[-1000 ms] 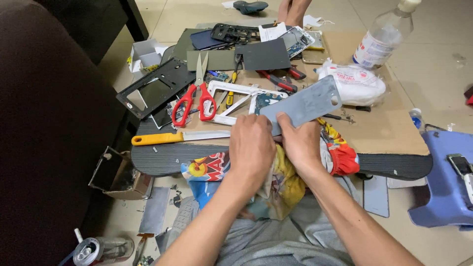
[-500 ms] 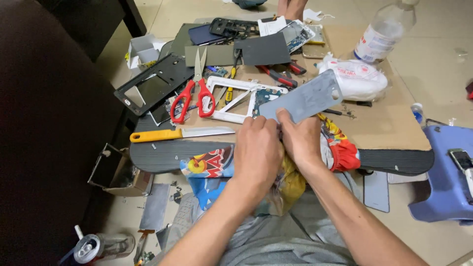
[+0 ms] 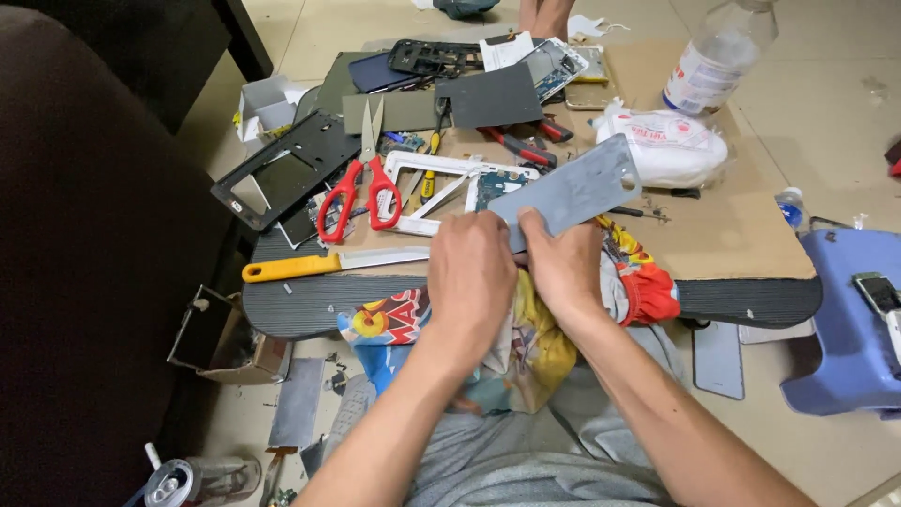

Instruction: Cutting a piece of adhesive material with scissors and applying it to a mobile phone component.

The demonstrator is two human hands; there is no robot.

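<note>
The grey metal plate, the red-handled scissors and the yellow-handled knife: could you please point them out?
grey metal plate (image 3: pixel 574 192), head view, middle of its flat face.
red-handled scissors (image 3: pixel 359 192), head view, handle loops.
yellow-handled knife (image 3: pixel 286 269), head view, its handle.

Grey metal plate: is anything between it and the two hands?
Nothing visible. The left hand and right hand both grip the lower end of the flat grey metal plate directly, above the colourful printed cloth.

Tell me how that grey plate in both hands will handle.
The grey plate looks thin, flat and unbent though held only at one end, so probably stiff and light. Its smooth face may slip; the left hand and right hand pinch it.
</note>
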